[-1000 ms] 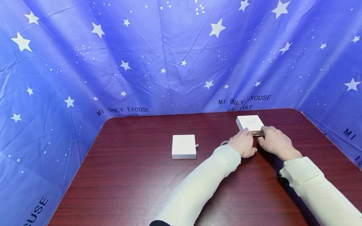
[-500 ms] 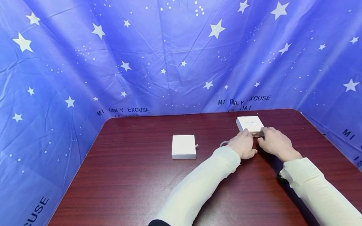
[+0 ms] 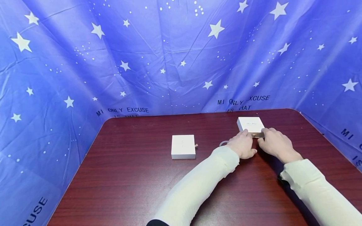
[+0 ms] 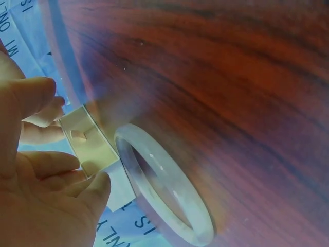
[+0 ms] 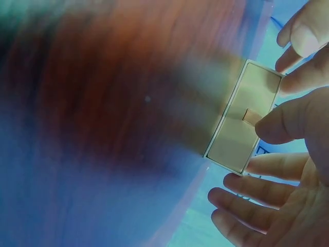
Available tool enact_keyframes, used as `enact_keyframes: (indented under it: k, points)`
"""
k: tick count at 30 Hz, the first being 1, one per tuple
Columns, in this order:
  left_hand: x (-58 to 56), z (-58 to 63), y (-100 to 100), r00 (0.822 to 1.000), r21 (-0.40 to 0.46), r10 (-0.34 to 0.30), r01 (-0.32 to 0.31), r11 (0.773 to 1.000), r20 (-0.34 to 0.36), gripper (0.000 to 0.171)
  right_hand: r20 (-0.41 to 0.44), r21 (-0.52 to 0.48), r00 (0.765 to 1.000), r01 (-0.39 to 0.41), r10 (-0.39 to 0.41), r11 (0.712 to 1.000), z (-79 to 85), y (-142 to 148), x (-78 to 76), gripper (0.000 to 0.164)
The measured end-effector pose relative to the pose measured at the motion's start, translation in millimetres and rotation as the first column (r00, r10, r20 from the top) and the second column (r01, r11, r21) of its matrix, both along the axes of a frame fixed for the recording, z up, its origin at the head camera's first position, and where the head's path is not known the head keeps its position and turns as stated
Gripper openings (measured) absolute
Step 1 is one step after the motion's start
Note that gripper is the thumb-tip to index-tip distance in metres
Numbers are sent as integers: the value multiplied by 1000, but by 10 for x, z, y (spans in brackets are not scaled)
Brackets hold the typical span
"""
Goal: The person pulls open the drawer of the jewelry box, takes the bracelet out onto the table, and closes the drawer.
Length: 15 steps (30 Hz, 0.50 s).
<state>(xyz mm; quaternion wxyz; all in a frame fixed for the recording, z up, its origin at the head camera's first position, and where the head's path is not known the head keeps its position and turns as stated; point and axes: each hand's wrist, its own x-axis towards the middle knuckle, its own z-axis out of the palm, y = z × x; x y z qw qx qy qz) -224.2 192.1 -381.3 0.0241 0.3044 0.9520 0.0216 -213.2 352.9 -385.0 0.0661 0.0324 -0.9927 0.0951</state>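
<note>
A white box [image 3: 251, 124] with fine print on its lid lies at the back right of the table. Its gold front face [image 5: 237, 131] faces me and bears a small pull tab [image 5: 251, 117]. My left hand [image 3: 241, 145] touches the box's front left corner, its thumb stretched out to the right. At the front right corner, my right hand [image 3: 275, 142] lies with its fingers along the side and its thumb near the tab. A pale bangle [image 4: 167, 185] lies beside the left hand, partly hidden by it in the head view.
A second white box [image 3: 183, 146] with a small tab [image 3: 196, 145] on its right side lies left of the hands. The dark red wooden table [image 3: 127, 182] ends at a blue star-printed curtain [image 3: 158, 56] behind and at both sides.
The box at the back right has shifted very slightly towards me. Both hands stay at its front corners; the second box and the bangle look unmoved.
</note>
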Motion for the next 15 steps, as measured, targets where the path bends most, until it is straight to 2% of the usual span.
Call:
enact_keyframes:
  k: [5,11,15]
  points:
    - [12,-14,1,1000,-15,-10,10,1000,3,62,-7,-4,1000,4,-4,1000,24,-15,24,31]
    - [38,-17,1,1000,-40,-25,25,999,7,70,-28,-10,1000,1,-2,1000,20,-22,36,17]
    - [46,-28,1,1000,-38,-30,30,999,-4,70,-19,-14,1000,7,-7,1000,15,-23,40,17]
